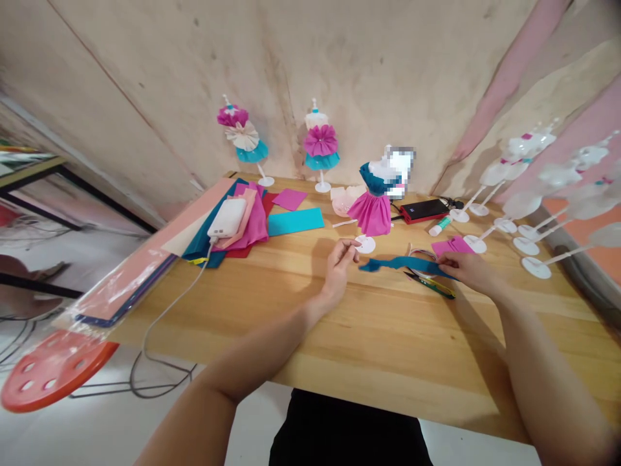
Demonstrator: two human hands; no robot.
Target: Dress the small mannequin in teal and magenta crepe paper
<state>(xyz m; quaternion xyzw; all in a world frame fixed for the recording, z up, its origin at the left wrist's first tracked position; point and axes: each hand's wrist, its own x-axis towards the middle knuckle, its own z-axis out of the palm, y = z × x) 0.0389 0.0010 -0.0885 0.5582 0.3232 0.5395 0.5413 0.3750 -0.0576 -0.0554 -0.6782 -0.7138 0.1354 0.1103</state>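
Note:
My left hand is closed in a pinch beside the round white base of a small dress stand; whether it grips anything is too small to tell. My right hand pinches the right end of a dark blue strip, whose crumpled left end lies near my left hand. The stand wears a dress with a magenta skirt and a dark blue top. Under and beside the strip are yellow-handled scissors. A folded magenta piece lies just behind my right hand.
Coloured sheets with a white power bank lie at left, its cable hanging over the front edge. Two dressed stands are at the back. A black-and-red device, a glue stick and several white stands are at right.

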